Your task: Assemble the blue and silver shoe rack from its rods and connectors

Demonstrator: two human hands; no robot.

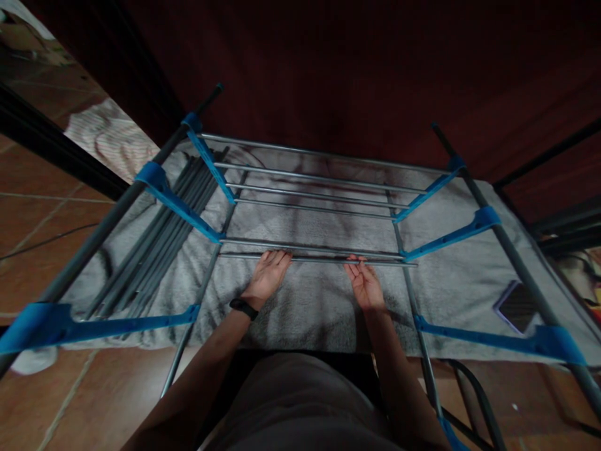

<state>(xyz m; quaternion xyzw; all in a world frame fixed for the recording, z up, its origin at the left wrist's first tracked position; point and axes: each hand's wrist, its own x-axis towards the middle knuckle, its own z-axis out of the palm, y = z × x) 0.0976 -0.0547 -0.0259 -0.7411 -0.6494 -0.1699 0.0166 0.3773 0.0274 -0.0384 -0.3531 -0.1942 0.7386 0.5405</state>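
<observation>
A thin grey metal tube lies crosswise between the two sides of a rack frame made of grey poles and blue plastic brackets. My left hand, with a black band on the wrist, has its fingers closed over the tube left of its middle. Farther right, my right hand grips the same tube with its fingertips, palm partly turned up. Just beyond it runs another crossbar, close to a blue bracket at its right end. More crossbars span the far brackets.
Several loose grey tubes lie bundled on the grey blanket at left. A phone-like dark rectangle rests on the blanket at right. Behind the frame hangs a dark red curtain. Tiled floor shows below.
</observation>
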